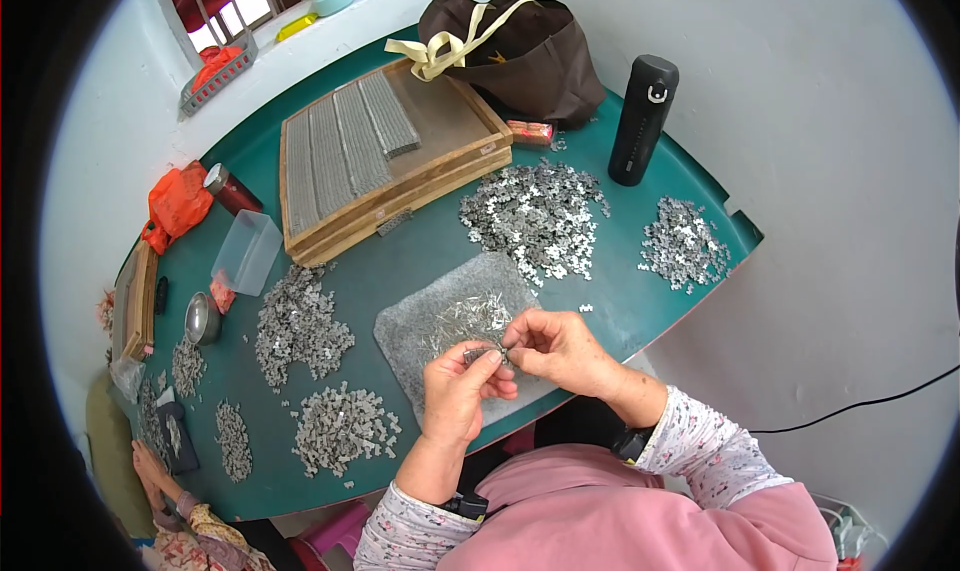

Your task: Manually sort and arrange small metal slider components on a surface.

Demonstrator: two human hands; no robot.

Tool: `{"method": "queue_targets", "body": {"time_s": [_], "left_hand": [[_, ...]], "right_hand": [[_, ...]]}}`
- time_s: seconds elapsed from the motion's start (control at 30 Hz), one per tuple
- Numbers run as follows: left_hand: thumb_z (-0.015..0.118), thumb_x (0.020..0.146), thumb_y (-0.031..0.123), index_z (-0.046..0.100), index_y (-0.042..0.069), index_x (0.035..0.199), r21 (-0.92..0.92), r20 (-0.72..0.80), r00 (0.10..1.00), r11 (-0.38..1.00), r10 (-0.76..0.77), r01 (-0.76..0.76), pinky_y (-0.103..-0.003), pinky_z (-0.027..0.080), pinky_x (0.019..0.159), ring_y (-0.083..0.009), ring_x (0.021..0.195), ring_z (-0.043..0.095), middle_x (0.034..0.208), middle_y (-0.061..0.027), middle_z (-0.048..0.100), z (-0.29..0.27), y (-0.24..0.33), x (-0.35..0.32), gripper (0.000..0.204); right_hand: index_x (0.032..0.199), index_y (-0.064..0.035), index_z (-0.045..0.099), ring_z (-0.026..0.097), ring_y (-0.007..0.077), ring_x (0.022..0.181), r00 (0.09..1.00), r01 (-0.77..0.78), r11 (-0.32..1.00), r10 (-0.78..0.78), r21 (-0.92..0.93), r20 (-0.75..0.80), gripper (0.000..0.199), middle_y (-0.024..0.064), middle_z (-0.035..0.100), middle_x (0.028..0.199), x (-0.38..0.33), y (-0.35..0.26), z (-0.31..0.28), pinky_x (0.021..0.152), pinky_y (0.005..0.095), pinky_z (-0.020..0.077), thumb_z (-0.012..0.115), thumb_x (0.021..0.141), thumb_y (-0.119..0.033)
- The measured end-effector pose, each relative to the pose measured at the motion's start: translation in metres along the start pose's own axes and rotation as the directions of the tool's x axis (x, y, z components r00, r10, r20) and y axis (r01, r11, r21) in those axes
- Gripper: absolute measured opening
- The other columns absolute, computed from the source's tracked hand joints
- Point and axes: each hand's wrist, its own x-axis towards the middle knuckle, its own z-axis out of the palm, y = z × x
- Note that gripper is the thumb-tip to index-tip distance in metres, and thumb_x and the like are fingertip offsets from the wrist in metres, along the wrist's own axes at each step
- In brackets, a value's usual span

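My left hand (pixel 462 393) pinches a short stack of small grey metal pieces (pixel 474 355) between thumb and fingers. Close against it, my right hand (pixel 562 349) has its thumb and forefinger pressed together at the stack's right end. What the right fingertips hold is too small and covered to make out. Both hands are over the near part of a grey felt mat (pixel 405 323). Thin shiny metal pins (pixel 470 316) lie scattered on the mat just beyond my fingers.
Piles of small metal pieces (pixel 535 216) cover parts of the green table (pixel 400 256). Behind are a wooden tray (pixel 450 106) with grey metal rows, a dark bag (pixel 540 61) and a black flask (pixel 643 121). At left are a clear box (pixel 247 254) and another person's hands (pixel 155 474).
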Motion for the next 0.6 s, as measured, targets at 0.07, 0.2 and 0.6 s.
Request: {"method": "queue_targets", "body": {"time_s": [0.07, 0.2, 0.6], "left_hand": [[0.060, 0.088, 0.008, 0.061, -0.002, 0.092, 0.010, 0.004, 1.000, 1.000, 0.005, -0.005, -0.031, 0.056, 0.052, -0.0191, 0.056, 0.063, 0.072, -0.0118, 0.064, 0.000, 0.000, 0.000, 0.011], [0.059, 0.089, 0.008, 0.061, -0.002, 0.092, 0.013, 0.013, 1.000, 1.000, 0.001, -0.001, -0.030, 0.056, 0.052, -0.0190, 0.056, 0.063, 0.072, -0.0120, 0.064, 0.001, -0.001, 0.000, 0.011], [0.060, 0.088, 0.004, 0.061, -0.003, 0.091, 0.171, 0.026, 0.997, 0.982, 0.075, -0.078, -0.027, 0.055, 0.055, -0.0150, 0.062, 0.064, 0.075, -0.0103, 0.066, 0.004, -0.002, 0.000, 0.008]], "right_hand": [[0.090, 0.0003, 0.061, 0.054, 0.0033, 0.068, 1.000, 0.017, 0.999, -0.018, -0.046, -0.024, 0.009, -0.0019, 0.059, 0.073, -0.001, 0.001, 0.000, 0.060, 0.0205, 0.0462, 0.060, 0.081, -0.002], [0.090, 0.0005, 0.062, 0.055, 0.0035, 0.067, 0.999, 0.004, 0.996, -0.008, -0.086, -0.052, 0.010, -0.0014, 0.060, 0.072, -0.002, 0.000, -0.001, 0.059, 0.0207, 0.0467, 0.060, 0.081, -0.001], [0.084, -0.0002, 0.061, 0.063, 0.0168, 0.061, 0.949, 0.168, 0.869, -0.270, -0.465, -0.161, 0.013, 0.0099, 0.062, 0.073, -0.013, -0.004, 0.007, 0.055, 0.0296, 0.0505, 0.066, 0.074, -0.006]]}}
